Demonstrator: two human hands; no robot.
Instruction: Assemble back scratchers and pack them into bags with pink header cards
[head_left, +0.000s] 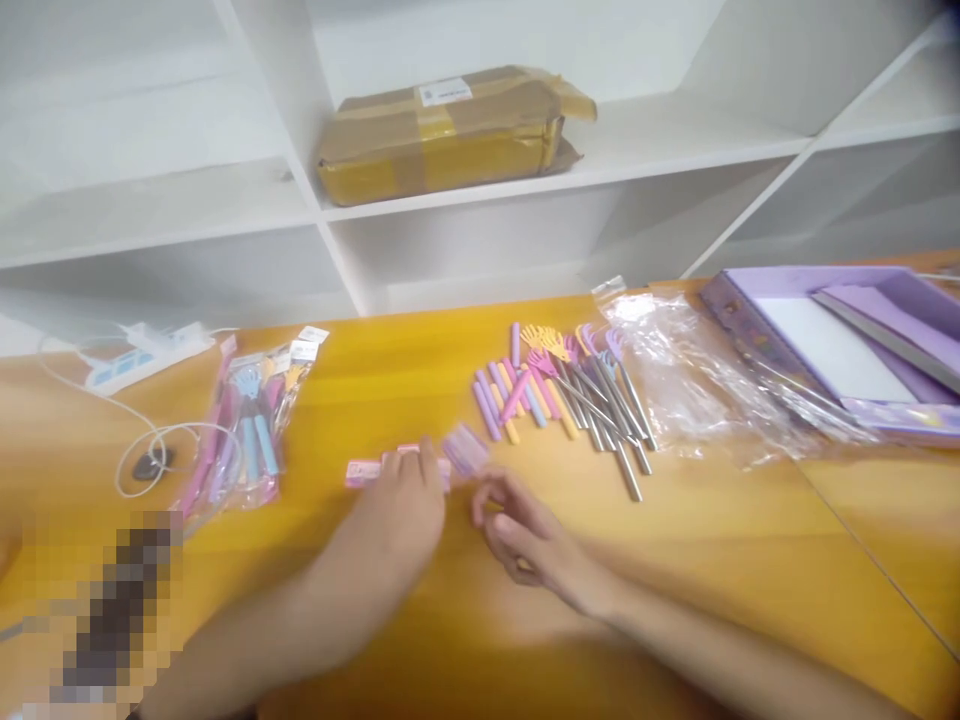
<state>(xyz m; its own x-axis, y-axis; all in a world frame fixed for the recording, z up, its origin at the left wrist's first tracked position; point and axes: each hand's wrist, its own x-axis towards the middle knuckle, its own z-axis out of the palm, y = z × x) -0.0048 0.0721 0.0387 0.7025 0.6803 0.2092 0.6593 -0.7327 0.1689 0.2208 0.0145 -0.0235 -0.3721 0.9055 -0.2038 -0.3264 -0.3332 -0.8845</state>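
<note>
My left hand [409, 495] is palm down with its fingers bent over small pink printed cards [363, 473] on the table, gripping them; the fingertips are partly hidden. A small stack of pale purple cards [466, 450] lies just to the right of them, blurred. Close by, my right hand [525, 535] hovers with loosely curled fingers apart and nothing visible in them. Beyond it lie several coloured handle tubes [491, 400] in purple, pink, orange and blue. Beside these is a pile of metal rods [611, 400] with small coloured hand-shaped heads.
Clear plastic bags [697, 380] lie right of the rods, before a purple box [780, 290]. At left are bagged back scratchers [251, 430], a white power strip [146, 355] and a looped cable. A taped carton [450, 135] rests on the white shelf behind.
</note>
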